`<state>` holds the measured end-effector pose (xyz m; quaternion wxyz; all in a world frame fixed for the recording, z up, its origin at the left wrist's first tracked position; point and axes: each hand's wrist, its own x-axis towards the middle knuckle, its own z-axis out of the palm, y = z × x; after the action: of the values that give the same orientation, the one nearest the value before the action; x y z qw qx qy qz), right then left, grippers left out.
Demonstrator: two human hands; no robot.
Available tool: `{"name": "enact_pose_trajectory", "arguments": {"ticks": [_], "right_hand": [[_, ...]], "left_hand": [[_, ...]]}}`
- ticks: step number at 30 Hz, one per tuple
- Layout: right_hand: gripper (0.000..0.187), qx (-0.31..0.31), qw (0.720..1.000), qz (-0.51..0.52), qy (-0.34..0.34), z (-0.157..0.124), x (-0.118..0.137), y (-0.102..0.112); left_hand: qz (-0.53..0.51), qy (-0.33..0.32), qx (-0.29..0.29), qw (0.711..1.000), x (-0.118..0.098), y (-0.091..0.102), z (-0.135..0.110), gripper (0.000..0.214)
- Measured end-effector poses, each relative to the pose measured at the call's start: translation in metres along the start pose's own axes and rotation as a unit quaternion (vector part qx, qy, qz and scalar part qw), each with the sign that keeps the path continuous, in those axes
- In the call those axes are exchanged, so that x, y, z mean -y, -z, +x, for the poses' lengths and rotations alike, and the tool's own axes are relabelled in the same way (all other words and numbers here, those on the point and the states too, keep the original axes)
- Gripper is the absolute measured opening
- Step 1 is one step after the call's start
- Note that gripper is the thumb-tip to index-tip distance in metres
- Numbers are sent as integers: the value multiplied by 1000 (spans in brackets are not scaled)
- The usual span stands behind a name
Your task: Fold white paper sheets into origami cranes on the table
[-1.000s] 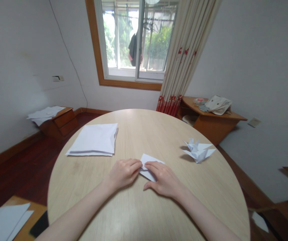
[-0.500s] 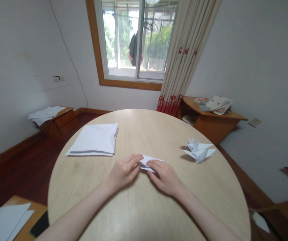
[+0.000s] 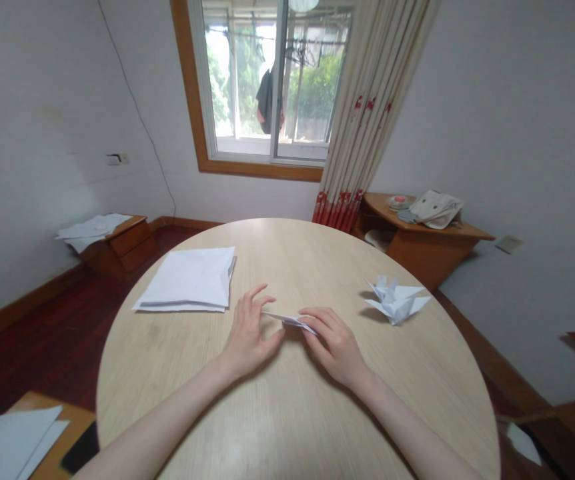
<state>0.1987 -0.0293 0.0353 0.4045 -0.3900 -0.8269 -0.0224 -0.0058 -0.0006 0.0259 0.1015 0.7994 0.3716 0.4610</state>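
Observation:
A narrow folded strip of white paper lies almost edge-on between my hands on the round light-wood table. My right hand pinches its right end between the fingers and thumb. My left hand stands just left of the strip, its fingers spread apart and its thumb side close to the paper's left tip. A stack of white paper lies to the left of my left hand. To the right of my right hand sits a white folded paper crane.
A wooden bedside cabinet with loose papers stands at the back left. A wooden corner table holds a cloth bag. White paper sheets lie on a wooden surface at the lower left. The floor is dark red wood.
The paper has gone from a flat shape under both hands to a narrow strip seen nearly edge-on. My left hand has come off it, with fingers spread.

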Motion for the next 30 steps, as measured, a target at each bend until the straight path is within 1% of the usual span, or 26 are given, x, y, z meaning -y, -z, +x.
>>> {"name": "enact_pose_trajectory", "arguments": {"ticks": [1,3,6,11,16,20,22,26,30], "right_hand": [[19,-12,1000,-1,-2,0,1,0],[18,-31,999,1,-9,1,3,1],[18,-39,999,8,-20,1,5,2],[21,-46,998,29,-18,3,9,4],[21,-82,995,41,-23,3,11,7],[14,-114,992,43,-45,2,14,8],[13,-109,992,44,-43,2,16,9],[17,-92,993,59,-43,2,17,10],[20,-82,991,85,-71,1,16,8]], "left_hand": [[12,11,11,1000,1,-2,-1,35],[21,17,42,999,3,-6,-3,24],[12,7,66,998,4,-8,-4,19],[-3,1,39,999,0,-6,-3,14],[-13,5,13,1000,-3,-3,-3,12],[-31,0,-13,999,-5,-2,-3,15],[-42,4,-21,999,-6,-1,-3,16],[-69,18,-27,997,-6,0,-1,20],[-115,36,-31,992,-6,2,1,19]]}}
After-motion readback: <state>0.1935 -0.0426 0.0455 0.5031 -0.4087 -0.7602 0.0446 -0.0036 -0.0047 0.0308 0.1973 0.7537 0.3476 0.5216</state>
